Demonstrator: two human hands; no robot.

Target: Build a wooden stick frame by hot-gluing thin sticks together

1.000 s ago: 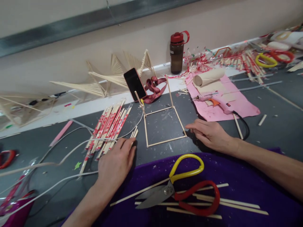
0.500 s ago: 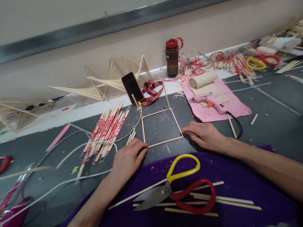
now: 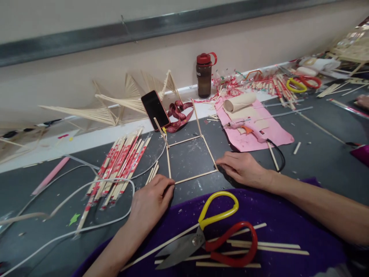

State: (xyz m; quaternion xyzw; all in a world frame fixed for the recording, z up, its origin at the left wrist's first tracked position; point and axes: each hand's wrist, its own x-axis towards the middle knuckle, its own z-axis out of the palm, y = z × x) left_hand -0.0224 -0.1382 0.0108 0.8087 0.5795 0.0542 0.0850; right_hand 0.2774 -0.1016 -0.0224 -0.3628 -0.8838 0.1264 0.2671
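Observation:
A square frame of wooden chopsticks (image 3: 196,177) lies on the dark table, with two sticks standing up at its far corners. My left hand (image 3: 152,198) has its fingers closed at the near left corner of the frame. At the near right corner, the fingertips of my right hand (image 3: 243,168) are pressed together on the stick end. Closer to me, large scissors (image 3: 197,239) with one yellow and one red handle lie partly open on a purple cloth (image 3: 276,215), over several loose sticks (image 3: 279,250).
Wrapped chopsticks (image 3: 117,165) and a white cable (image 3: 72,227) lie left. Behind the frame are a phone (image 3: 155,109), a strap (image 3: 178,121) and a bottle (image 3: 204,79). A pink glue gun (image 3: 253,130) rests on pink paper (image 3: 276,136). Stick models (image 3: 115,102) stand by the wall.
The view has shifted slightly, so most things sit a little further left. Both hands stay at the near corners of the frame. Part of another person's hand now shows at the right edge.

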